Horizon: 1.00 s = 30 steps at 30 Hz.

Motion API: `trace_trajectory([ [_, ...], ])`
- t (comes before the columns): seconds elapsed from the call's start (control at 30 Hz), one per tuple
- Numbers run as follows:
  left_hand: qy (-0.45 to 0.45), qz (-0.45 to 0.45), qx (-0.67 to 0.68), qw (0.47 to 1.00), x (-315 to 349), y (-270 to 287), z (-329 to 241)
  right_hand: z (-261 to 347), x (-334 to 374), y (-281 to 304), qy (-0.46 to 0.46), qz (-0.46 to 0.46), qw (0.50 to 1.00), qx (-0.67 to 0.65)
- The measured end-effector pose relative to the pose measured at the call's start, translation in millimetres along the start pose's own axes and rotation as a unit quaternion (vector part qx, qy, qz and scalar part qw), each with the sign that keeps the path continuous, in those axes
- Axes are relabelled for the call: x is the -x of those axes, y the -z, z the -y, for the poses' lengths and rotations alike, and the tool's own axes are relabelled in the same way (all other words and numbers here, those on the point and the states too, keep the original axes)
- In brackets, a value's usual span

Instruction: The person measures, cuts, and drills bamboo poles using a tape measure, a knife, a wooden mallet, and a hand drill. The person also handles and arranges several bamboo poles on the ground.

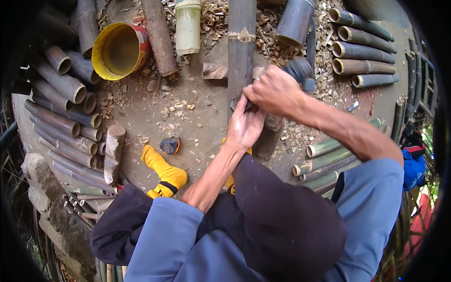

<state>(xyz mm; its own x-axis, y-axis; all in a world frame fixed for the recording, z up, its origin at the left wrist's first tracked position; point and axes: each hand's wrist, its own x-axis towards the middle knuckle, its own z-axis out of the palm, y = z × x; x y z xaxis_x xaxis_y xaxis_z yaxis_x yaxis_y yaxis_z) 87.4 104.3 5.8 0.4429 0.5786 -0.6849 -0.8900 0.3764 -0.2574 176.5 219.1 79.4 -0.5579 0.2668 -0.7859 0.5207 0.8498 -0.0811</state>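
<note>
While our left hand (245, 126) clamps around the near end of the upright-running bamboo pole (241, 51), our right hand (275, 91) closes over it from above; beside us lie five cut bamboo tubes (361, 66), one yellow bucket (120, 50), one yellow glove (164, 174).

**Two hands at the end of a bamboo pole**

The left hand (244, 126) and the right hand (273, 90) meet at the near end of a long grey-brown bamboo pole (241, 51) that runs away across the dusty ground. The left hand's fingers close around that end; the right hand is clenched just above it, with a ring on one finger. What it grips is hidden.

To the left lie a yellow work glove (162, 174), a small orange and grey tape measure (170, 145) and a yellow open-mouthed plastic bucket (120, 50) on its side. Cut grey bamboo tubes (61, 117) are stacked at far left, greener ones (361, 51) at far right.
</note>
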Motion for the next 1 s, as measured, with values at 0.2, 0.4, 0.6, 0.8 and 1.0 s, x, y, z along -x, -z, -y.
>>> trace_trajectory([
  [0.2, 0.148, -0.121, -0.08, 0.978, 18.4, -21.1, -0.3, -32.1, -8.7, -72.0, 0.0, 0.041, 0.928, -0.37],
  [0.4, 0.159, 0.049, -0.457, 0.874, 76.7, 4.8, 32.2, 54.3, 64.4, -56.0, -0.101, -0.212, 0.626, -0.744],
  [0.6, -0.014, -0.059, -0.942, 0.33, 80.0, -50.0, -87.3, 76.9, 56.8, 1.3, -0.138, -0.495, 0.797, -0.318],
  [0.8, 0.09, 0.067, -0.993, -0.036, 80.0, -123.4, -143.0, 129.1, -42.0, -24.8, -0.035, -0.521, 0.7, -0.487],
  [1.0, 0.085, 0.18, -0.979, -0.051, -12.7, -144.3, -184.5, 86.1, -73.9, -5.9, -0.05, -0.401, 0.549, -0.731],
])
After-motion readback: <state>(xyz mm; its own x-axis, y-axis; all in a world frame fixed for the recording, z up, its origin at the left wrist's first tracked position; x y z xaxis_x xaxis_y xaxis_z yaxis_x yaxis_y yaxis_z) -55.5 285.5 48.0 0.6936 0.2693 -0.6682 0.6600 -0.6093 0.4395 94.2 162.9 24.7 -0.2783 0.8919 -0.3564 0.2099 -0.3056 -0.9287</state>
